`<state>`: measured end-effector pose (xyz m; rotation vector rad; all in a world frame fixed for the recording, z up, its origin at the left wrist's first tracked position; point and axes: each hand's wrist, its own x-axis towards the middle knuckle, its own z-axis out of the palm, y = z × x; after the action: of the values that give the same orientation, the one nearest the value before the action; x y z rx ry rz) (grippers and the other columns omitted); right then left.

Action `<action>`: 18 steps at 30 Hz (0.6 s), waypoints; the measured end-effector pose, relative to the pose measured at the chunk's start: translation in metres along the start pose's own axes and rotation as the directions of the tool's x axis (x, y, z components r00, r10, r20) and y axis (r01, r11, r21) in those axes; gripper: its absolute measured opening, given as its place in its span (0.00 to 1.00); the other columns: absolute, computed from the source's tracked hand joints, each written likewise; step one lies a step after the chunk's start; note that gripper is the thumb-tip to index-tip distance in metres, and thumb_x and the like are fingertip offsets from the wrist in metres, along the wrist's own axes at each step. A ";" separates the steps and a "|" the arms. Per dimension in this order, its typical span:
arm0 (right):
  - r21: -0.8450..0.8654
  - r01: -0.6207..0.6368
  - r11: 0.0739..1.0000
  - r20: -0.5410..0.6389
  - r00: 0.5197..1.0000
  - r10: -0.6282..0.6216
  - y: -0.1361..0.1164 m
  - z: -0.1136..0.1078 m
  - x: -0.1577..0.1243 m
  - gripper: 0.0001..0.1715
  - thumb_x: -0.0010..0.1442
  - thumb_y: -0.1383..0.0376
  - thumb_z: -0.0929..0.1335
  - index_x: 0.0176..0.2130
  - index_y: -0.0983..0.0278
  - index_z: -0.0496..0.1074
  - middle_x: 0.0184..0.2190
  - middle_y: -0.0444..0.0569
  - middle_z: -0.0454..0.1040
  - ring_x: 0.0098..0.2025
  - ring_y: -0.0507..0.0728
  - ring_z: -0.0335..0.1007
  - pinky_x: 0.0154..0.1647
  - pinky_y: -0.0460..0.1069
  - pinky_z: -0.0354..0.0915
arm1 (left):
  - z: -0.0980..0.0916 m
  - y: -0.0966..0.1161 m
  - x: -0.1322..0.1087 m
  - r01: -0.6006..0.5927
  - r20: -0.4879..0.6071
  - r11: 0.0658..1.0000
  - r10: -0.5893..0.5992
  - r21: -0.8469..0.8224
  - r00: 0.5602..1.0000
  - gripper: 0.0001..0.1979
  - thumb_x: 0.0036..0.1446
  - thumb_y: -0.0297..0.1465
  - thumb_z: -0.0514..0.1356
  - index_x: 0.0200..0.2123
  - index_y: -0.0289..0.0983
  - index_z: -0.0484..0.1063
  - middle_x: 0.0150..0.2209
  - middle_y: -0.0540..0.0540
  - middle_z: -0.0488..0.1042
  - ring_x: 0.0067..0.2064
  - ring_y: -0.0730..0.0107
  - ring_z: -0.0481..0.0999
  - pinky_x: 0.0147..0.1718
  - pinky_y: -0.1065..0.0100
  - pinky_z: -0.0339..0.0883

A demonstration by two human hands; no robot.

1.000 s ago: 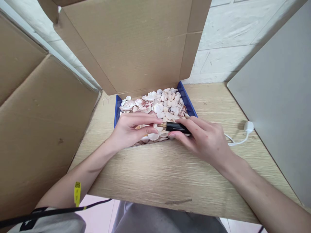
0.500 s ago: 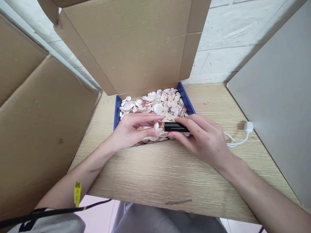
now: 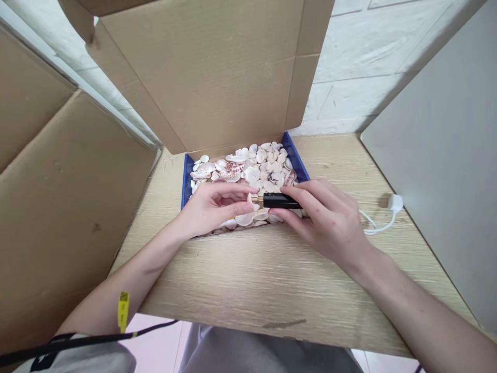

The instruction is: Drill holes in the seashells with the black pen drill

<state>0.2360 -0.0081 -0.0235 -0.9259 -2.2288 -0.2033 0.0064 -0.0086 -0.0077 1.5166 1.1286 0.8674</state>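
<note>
My right hand point(image 3: 330, 220) is closed around the black barrel of a mini electric drill point(image 3: 282, 201), its brass chuck facing left. Against the tip of the drill, a small white seashell point(image 3: 250, 200) stands edge-on. The thumb and index finger of my left hand point(image 3: 212, 210) pinch that shell; the other fingers curl behind it. A thin drill bit shows faintly to the shell's left, between the fingers. Both hands hover over the front of a blue-sided box point(image 3: 298, 158) full of loose seashells point(image 3: 267, 160), white ones and some with reddish-brown bands.
The box's cardboard lid point(image 3: 209, 72) stands up behind it. More cardboard point(image 3: 70, 197) rises on the left, a grey panel point(image 3: 438, 155) on the right. A white cable point(image 3: 384, 226) with a plug lies on the wooden table point(image 3: 248, 290). A black cord point(image 3: 89, 338) crosses the lower left.
The shell at the drill tip has turned from face-on to edge-on. My left thumb and index finger have closed on it. The drill has hardly moved.
</note>
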 end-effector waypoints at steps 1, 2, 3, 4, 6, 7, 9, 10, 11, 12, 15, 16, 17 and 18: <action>0.000 0.000 1.000 -0.004 1.000 0.000 0.000 0.000 0.000 0.17 0.57 0.59 0.69 0.44 0.66 0.67 0.34 0.50 0.74 0.34 0.55 0.68 0.33 0.49 0.64 | 0.000 0.000 0.000 -0.019 0.003 1.000 0.019 -0.010 1.000 0.14 0.47 0.29 0.68 0.40 0.40 0.78 0.33 0.49 0.78 0.32 0.74 0.75 0.28 0.75 0.69; 0.000 0.001 1.000 -0.011 1.000 -0.001 0.000 0.000 0.000 0.17 0.57 0.59 0.69 0.44 0.66 0.67 0.34 0.50 0.74 0.34 0.55 0.68 0.33 0.48 0.64 | 0.000 0.000 0.000 -0.037 0.008 0.999 0.037 -0.021 0.999 0.15 0.46 0.29 0.68 0.40 0.40 0.78 0.35 0.48 0.78 0.34 0.73 0.75 0.29 0.74 0.69; -0.003 0.001 1.000 -0.019 1.000 -0.001 0.000 0.000 0.000 0.17 0.57 0.59 0.69 0.44 0.66 0.67 0.34 0.50 0.74 0.34 0.55 0.69 0.33 0.48 0.64 | 0.000 0.000 0.000 -0.050 0.011 0.998 0.051 -0.031 0.999 0.15 0.46 0.28 0.68 0.41 0.41 0.78 0.36 0.48 0.78 0.34 0.73 0.75 0.30 0.74 0.70; -0.006 0.001 1.000 -0.025 1.000 -0.001 0.000 0.000 0.000 0.17 0.57 0.59 0.69 0.44 0.66 0.67 0.34 0.51 0.74 0.34 0.55 0.69 0.33 0.48 0.64 | 0.000 0.001 0.001 -0.058 0.009 0.997 0.059 -0.040 0.998 0.15 0.46 0.28 0.68 0.40 0.41 0.78 0.35 0.48 0.78 0.34 0.73 0.75 0.30 0.74 0.70; -0.011 0.003 1.000 -0.032 0.999 -0.003 -0.001 -0.001 0.000 0.17 0.58 0.59 0.68 0.44 0.65 0.67 0.34 0.50 0.74 0.35 0.55 0.69 0.34 0.48 0.64 | -0.001 0.002 0.001 -0.062 -0.002 0.997 0.062 -0.046 0.998 0.14 0.46 0.29 0.68 0.39 0.40 0.78 0.35 0.48 0.79 0.32 0.74 0.75 0.28 0.75 0.70; -0.014 0.004 1.000 -0.031 1.000 -0.004 -0.001 -0.001 0.000 0.17 0.58 0.59 0.68 0.44 0.65 0.67 0.35 0.50 0.74 0.35 0.55 0.69 0.34 0.48 0.64 | -0.001 0.003 0.002 -0.061 -0.014 0.997 0.061 -0.042 0.998 0.13 0.46 0.29 0.68 0.39 0.40 0.79 0.34 0.48 0.79 0.31 0.75 0.75 0.28 0.75 0.70; -0.021 0.008 1.000 -0.027 1.000 -0.009 -0.002 -0.001 0.001 0.17 0.57 0.59 0.69 0.44 0.66 0.67 0.34 0.50 0.74 0.34 0.55 0.68 0.33 0.48 0.64 | -0.001 0.003 0.002 -0.068 -0.041 0.997 0.067 -0.025 0.997 0.11 0.46 0.29 0.68 0.37 0.39 0.79 0.34 0.47 0.79 0.31 0.74 0.75 0.28 0.74 0.70; -0.026 0.011 1.000 -0.024 1.000 -0.012 -0.002 -0.001 0.001 0.17 0.57 0.59 0.69 0.43 0.66 0.67 0.34 0.50 0.74 0.34 0.55 0.68 0.33 0.48 0.64 | -0.001 0.003 0.003 -0.076 -0.048 0.997 0.075 -0.020 0.996 0.11 0.46 0.29 0.68 0.36 0.39 0.79 0.35 0.47 0.79 0.31 0.74 0.75 0.29 0.74 0.71; -0.032 0.013 0.999 -0.022 1.000 -0.013 -0.003 -0.001 0.001 0.17 0.57 0.58 0.69 0.43 0.66 0.67 0.34 0.50 0.74 0.33 0.54 0.68 0.33 0.48 0.64 | -0.001 0.003 0.003 -0.088 -0.049 0.996 0.087 -0.017 0.995 0.11 0.45 0.29 0.68 0.36 0.39 0.79 0.35 0.47 0.79 0.33 0.73 0.75 0.29 0.73 0.71; -0.035 0.014 0.999 -0.017 1.000 -0.014 -0.003 -0.001 0.001 0.17 0.57 0.58 0.69 0.43 0.66 0.67 0.33 0.50 0.74 0.33 0.54 0.68 0.33 0.48 0.63 | -0.001 0.004 0.003 -0.099 -0.046 0.995 0.098 -0.017 0.994 0.11 0.45 0.28 0.68 0.36 0.40 0.80 0.35 0.47 0.78 0.34 0.72 0.76 0.30 0.73 0.72; -0.031 0.010 0.999 -0.006 1.000 -0.010 -0.003 -0.001 0.001 0.16 0.57 0.58 0.69 0.42 0.66 0.67 0.33 0.50 0.74 0.33 0.54 0.68 0.32 0.48 0.63 | -0.002 0.004 0.004 -0.123 -0.024 0.992 0.123 -0.001 0.992 0.11 0.46 0.27 0.68 0.36 0.40 0.80 0.37 0.46 0.78 0.36 0.71 0.76 0.31 0.72 0.72; -0.028 0.009 1.000 -0.003 1.000 -0.009 -0.004 -0.001 0.001 0.16 0.58 0.58 0.68 0.42 0.66 0.67 0.33 0.49 0.74 0.33 0.54 0.67 0.32 0.48 0.63 | -0.002 0.005 0.004 -0.133 -0.013 0.991 0.133 0.010 0.991 0.11 0.46 0.27 0.67 0.36 0.41 0.80 0.37 0.46 0.78 0.36 0.71 0.76 0.30 0.72 0.71; -0.025 0.009 1.000 -0.001 1.000 -0.009 -0.004 -0.001 0.001 0.16 0.58 0.58 0.68 0.42 0.65 0.67 0.33 0.49 0.74 0.33 0.54 0.67 0.32 0.48 0.63 | -0.002 0.005 0.004 -0.142 0.001 0.990 0.142 0.024 0.990 0.11 0.46 0.27 0.67 0.36 0.41 0.80 0.37 0.46 0.77 0.36 0.71 0.75 0.30 0.72 0.71; -0.024 0.011 1.000 0.000 1.000 -0.011 -0.004 -0.002 0.001 0.15 0.58 0.58 0.68 0.42 0.65 0.67 0.33 0.49 0.74 0.33 0.54 0.67 0.32 0.48 0.63 | -0.002 0.005 0.004 -0.151 0.016 0.988 0.151 0.038 0.988 0.11 0.47 0.27 0.67 0.36 0.41 0.80 0.37 0.46 0.77 0.36 0.71 0.75 0.29 0.72 0.70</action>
<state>0.2339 -0.0108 -0.0213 -0.9270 -2.2358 -0.2357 0.0072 -0.0042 -0.0020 1.6545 1.0365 0.9413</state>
